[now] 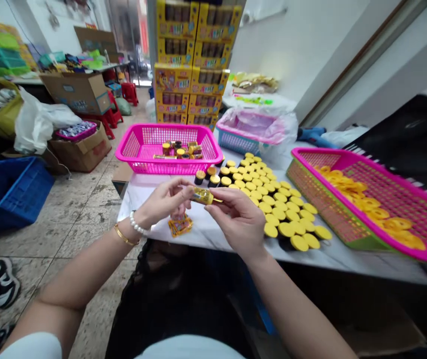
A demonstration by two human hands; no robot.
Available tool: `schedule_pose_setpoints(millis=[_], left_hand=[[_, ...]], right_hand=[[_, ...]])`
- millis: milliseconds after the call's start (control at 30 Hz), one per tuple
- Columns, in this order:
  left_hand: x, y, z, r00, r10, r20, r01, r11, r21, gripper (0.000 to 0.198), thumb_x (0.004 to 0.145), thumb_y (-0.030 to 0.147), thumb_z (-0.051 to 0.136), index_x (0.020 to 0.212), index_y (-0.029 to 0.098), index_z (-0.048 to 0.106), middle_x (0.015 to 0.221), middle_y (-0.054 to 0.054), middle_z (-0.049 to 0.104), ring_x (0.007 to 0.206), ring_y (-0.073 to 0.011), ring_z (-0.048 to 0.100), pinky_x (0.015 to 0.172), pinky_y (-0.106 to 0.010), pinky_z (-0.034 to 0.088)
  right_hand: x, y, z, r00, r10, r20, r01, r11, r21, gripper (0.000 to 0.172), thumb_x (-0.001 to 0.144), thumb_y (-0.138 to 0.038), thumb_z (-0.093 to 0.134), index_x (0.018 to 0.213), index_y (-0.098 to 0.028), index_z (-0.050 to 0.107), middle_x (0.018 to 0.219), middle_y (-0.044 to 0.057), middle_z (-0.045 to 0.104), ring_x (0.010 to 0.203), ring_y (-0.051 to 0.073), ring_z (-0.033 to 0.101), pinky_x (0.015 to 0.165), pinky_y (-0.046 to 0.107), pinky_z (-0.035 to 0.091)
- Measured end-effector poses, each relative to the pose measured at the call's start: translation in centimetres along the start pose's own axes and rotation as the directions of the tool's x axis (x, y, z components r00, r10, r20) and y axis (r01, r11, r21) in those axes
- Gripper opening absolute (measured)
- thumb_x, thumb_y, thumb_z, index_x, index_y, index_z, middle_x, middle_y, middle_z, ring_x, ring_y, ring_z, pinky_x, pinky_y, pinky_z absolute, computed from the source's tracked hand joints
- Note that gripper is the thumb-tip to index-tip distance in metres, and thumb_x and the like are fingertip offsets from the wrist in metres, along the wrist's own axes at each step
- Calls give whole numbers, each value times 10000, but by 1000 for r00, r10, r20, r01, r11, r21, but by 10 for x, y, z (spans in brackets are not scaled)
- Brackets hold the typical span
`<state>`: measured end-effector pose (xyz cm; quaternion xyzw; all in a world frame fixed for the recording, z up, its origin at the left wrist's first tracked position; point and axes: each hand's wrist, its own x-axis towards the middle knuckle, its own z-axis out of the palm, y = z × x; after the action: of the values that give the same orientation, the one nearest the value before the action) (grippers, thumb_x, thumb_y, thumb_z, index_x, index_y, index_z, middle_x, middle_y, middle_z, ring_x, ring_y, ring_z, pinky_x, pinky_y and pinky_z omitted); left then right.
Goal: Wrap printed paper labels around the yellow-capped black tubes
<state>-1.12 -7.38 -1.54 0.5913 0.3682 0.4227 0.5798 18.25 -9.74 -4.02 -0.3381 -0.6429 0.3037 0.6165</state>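
Note:
A small cylinder in a shiny yellow printed wrap lies sideways between my two hands, above the table's front edge. My left hand pinches its left end with thumb and fingers. At the right end, my right hand has closed fingertips on a thin yellow piece, seen edge-on; whether it touches the cylinder I cannot tell. Beneath my left hand lies a small pile of orange and yellow printed labels. Beyond my right hand stand many dark upright cylinders with round yellow lids, packed close together.
A pink basket with several small cylinders stands at the back of the table. Another pink basket at right holds yellow rings. Behind are a lined basket and stacked yellow boxes. A blue crate sits left.

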Motion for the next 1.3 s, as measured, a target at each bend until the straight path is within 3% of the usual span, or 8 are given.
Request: schedule_pose_setpoints(millis=[133, 233, 400, 500, 600, 767, 1033, 1300], left_hand=[[40, 19, -20, 990, 144, -10, -144, 989, 17, 478, 760, 554, 776, 936, 141, 613, 556, 36, 575, 406, -69, 497, 392, -178, 337], [56, 13, -31, 983, 179, -43, -181, 983, -42, 453, 711, 476, 829, 929, 138, 621, 587, 43, 580, 424, -60, 488, 410, -179, 359], [57, -17, -42, 991, 137, -12, -137, 989, -54, 379, 706, 324, 832, 966, 149, 617, 722, 33, 603, 524, -63, 526, 480, -184, 416], [53, -21, -43, 990, 134, 45, -130, 988, -79, 314, 723, 267, 803, 959, 159, 627, 748, 29, 598, 596, -72, 540, 547, -195, 446], [54, -17, -43, 984, 163, 74, -158, 985, -70, 303, 688, 209, 806, 935, 161, 638, 838, -10, 654, 742, -113, 611, 667, -232, 497], [55, -15, -46, 996, -13, 92, 18, 998, -58, 310, 791, 422, 758, 860, 167, 595, 593, 40, 568, 433, -63, 472, 414, -187, 344], [58, -29, -37, 936, -263, 234, 309, 932, -189, 655, 663, 778, 707, 824, 149, 620, 485, 28, 570, 286, -59, 400, 294, -179, 222], [56, -31, -34, 921, -385, 57, 389, 907, -163, 680, 688, 835, 621, 649, 157, 588, 342, 53, 433, 238, -61, 307, 284, -195, 147]], right_hand=[[42, 7, 16, 987, -152, 42, 157, 970, -184, 287, 872, -218, 712, 1154, -272, 709, 1127, 56, 713, 1006, 207, 719, 899, 391, 654], [58, 17, 24, 989, -141, 43, 147, 960, -240, 258, 870, -221, 708, 1126, -244, 694, 1056, 52, 733, 907, 189, 745, 880, 380, 656], [57, 36, 29, 977, 196, 82, -196, 981, -5, 263, 762, -302, 826, 982, -208, 718, 955, 57, 785, 871, 216, 776, 872, 384, 659], [54, 41, 29, 900, 423, 103, -434, 887, 160, 330, 668, -323, 898, 913, -185, 725, 908, 62, 799, 838, 230, 784, 853, 398, 663], [54, 41, 28, 834, 531, 152, -552, 799, 237, 397, 636, -307, 925, 950, -181, 718, 871, 50, 797, 793, 206, 779, 811, 364, 666], [54, 38, 25, 869, 438, 230, -489, 831, 266, 405, 750, -357, 852, 1111, -247, 707, 888, 16, 775, 764, 177, 762, 757, 364, 671], [46, 42, 32, 937, 334, 98, -348, 905, 246, 154, 712, -273, 876, 853, -254, 815, 952, 18, 729, 665, 154, 731, 626, 335, 682], [44, 46, 39, 969, 241, 49, -245, 963, 109, 167, 750, -281, 846, 907, -245, 802, 1050, 41, 706, 720, 154, 733, 637, 320, 684]])
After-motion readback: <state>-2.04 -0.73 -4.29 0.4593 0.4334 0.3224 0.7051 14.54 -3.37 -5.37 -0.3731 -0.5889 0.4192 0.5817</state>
